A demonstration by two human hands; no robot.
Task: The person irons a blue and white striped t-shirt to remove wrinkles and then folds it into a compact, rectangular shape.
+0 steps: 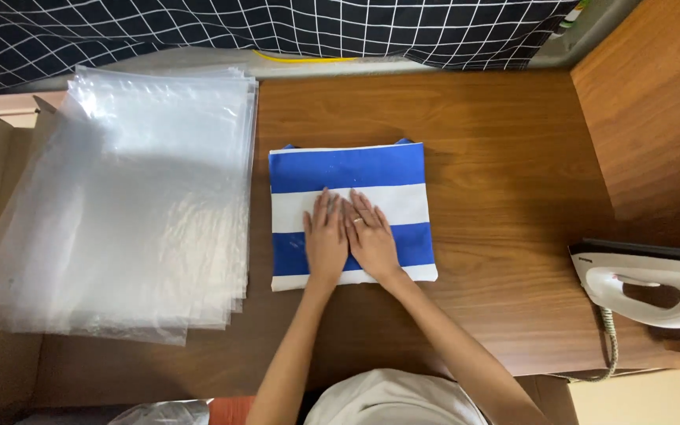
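Two bare forearms in view, no sleeves reaching the wrists. Left hand (325, 240) unadorned, no ring or watch showing. Right hand (371, 236) wearing a thin pale ring on one finger. Below, a light grey-white garment (393, 400) over the torso.

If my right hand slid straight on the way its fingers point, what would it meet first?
The right hand points up the striped cloth. Past the cloth's far edge is bare wooden table, then probably the checked fabric.

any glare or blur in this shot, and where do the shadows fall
Head view: sharp overall; soft glare on the stack of clear plastic bags and the wooden table; faint shadows under the left hand and right hand on the striped cloth.
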